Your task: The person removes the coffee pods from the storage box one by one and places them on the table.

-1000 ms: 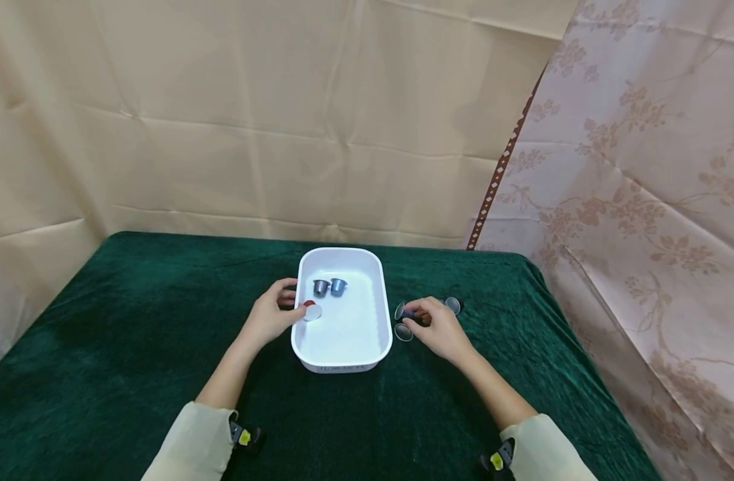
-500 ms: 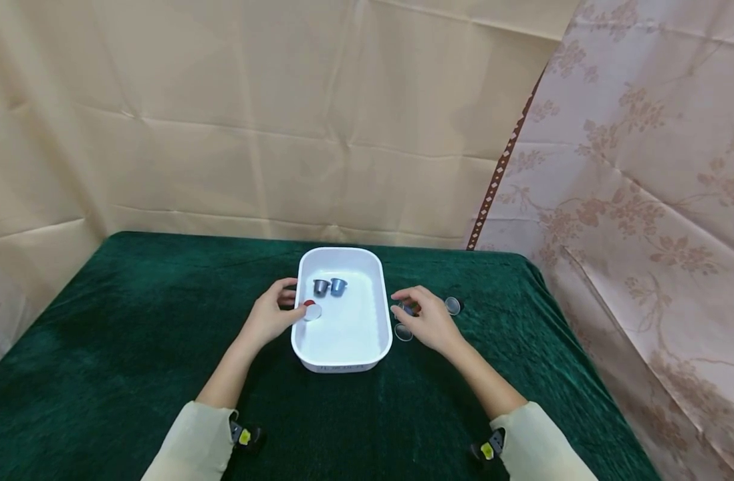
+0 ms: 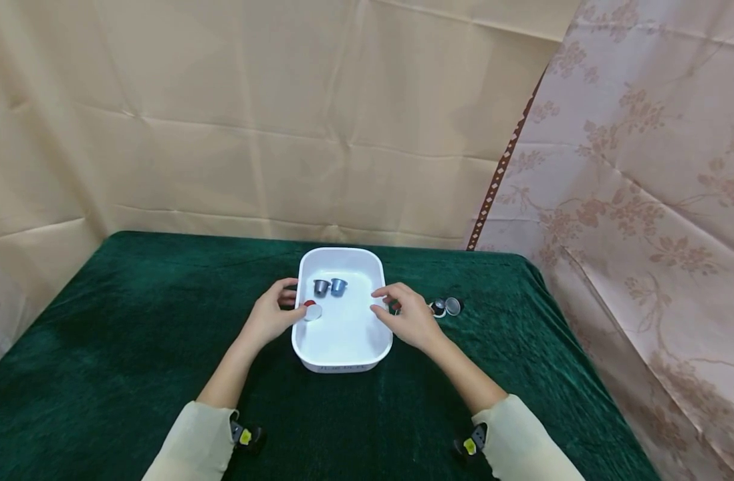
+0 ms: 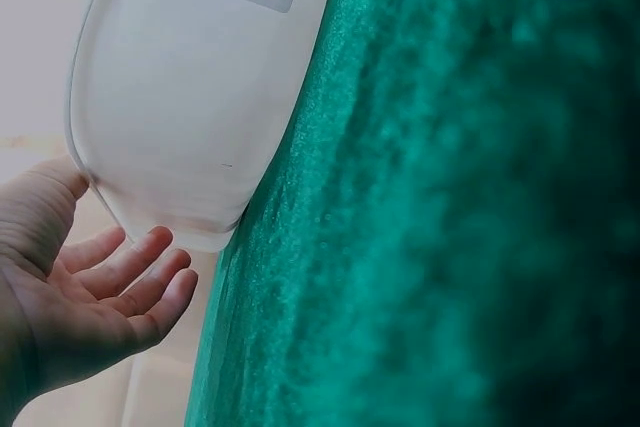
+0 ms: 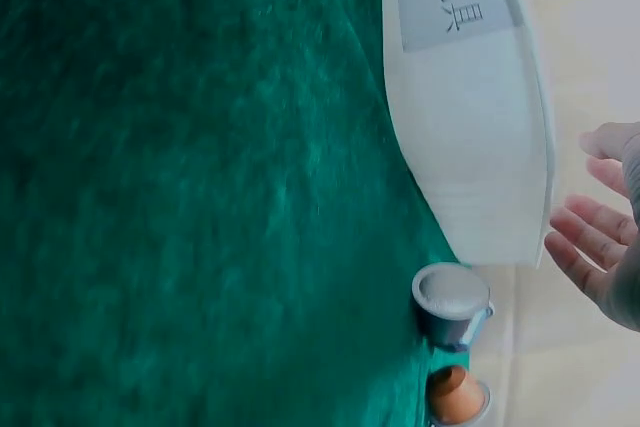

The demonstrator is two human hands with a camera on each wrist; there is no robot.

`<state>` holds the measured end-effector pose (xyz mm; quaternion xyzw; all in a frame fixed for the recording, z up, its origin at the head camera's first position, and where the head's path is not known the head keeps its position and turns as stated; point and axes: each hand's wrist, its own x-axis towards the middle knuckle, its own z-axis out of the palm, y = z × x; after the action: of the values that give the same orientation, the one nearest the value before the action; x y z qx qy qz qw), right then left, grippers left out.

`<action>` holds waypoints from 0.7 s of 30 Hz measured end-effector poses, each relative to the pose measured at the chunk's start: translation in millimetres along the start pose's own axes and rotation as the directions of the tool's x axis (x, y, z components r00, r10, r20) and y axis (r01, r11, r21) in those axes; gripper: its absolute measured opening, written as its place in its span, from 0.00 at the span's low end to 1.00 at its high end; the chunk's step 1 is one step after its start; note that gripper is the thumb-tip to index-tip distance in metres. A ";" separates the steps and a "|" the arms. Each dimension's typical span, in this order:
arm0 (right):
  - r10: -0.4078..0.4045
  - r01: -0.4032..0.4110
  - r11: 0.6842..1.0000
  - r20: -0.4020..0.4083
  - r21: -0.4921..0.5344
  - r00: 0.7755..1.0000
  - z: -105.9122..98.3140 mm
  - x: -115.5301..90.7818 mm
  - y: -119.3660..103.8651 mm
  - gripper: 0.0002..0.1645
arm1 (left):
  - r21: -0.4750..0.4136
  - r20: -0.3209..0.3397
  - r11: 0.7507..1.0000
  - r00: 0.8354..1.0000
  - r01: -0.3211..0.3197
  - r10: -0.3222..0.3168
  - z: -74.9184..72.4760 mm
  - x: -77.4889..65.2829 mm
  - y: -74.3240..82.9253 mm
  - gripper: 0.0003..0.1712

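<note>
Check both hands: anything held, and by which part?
Right hand: nothing visible in it. Left hand: thumb overlaps the left rim of the white rounded-rectangular plastic tub, fingers outside; whether it actually grips there can't be told.

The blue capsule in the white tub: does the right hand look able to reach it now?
Probably yes: the right hand is at the right side of the white tub, nothing visible lies between its fingertips and the blue capsule, and the dark capsule is beyond.
</note>
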<state>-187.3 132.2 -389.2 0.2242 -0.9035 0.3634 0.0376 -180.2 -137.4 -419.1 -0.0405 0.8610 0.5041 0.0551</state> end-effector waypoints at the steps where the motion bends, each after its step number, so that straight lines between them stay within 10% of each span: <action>1: -0.003 0.003 1.000 0.001 -0.001 1.000 1.4 1.0 -1.7 0.15 | 0.001 0.000 1.000 1.000 0.000 0.000 0.0 0.2 0.0 0.38; 21: -0.079 0.077 0.996 0.055 0.032 0.995 24.6 15.9 -28.4 0.15 | 0.002 -0.005 1.000 1.000 -0.011 0.011 0.5 0.0 -1.7 0.37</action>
<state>-186.9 91.6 -385.5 0.2701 -0.8891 0.3688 0.0229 -180.0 -137.8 -420.8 -0.0371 0.8617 0.5035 0.0502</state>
